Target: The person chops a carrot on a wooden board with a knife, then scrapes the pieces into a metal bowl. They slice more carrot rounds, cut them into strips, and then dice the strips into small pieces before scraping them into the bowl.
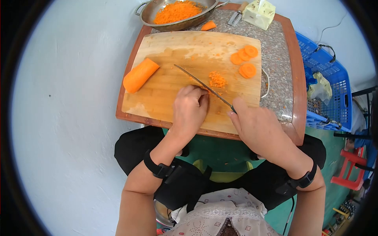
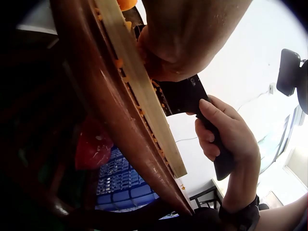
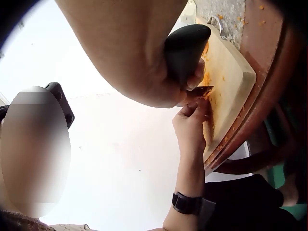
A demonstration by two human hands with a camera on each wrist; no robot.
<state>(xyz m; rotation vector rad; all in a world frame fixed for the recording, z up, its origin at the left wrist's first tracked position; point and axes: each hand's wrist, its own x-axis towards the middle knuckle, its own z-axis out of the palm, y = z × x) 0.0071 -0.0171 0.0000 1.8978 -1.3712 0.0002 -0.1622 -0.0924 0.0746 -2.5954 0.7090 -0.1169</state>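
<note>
My right hand [image 1: 258,122] grips the black handle of a cleaver [image 1: 204,85], whose wide dark blade shows in the left wrist view. The blade stands edge down on the wooden cutting board [image 1: 157,102]. Against its near side, my left hand [image 1: 191,106] rests with curled fingertips on a bit of carrot, mostly hidden under the fingers. Just beyond the blade lies a small heap of finely chopped carrot [image 1: 217,79]. A thick peeled carrot piece [image 1: 141,74] lies at the board's left, and several round carrot slices [image 1: 248,70] at its right.
Behind the board, a two-handled metal pan [image 1: 177,26] holds shredded carrot. Near it are a carrot end [image 1: 208,25], a peeler-like tool [image 1: 236,17] and a tissue pack [image 1: 259,13]. A blue plastic basket [image 1: 340,84] and red stool [image 1: 350,169] stand right of the table.
</note>
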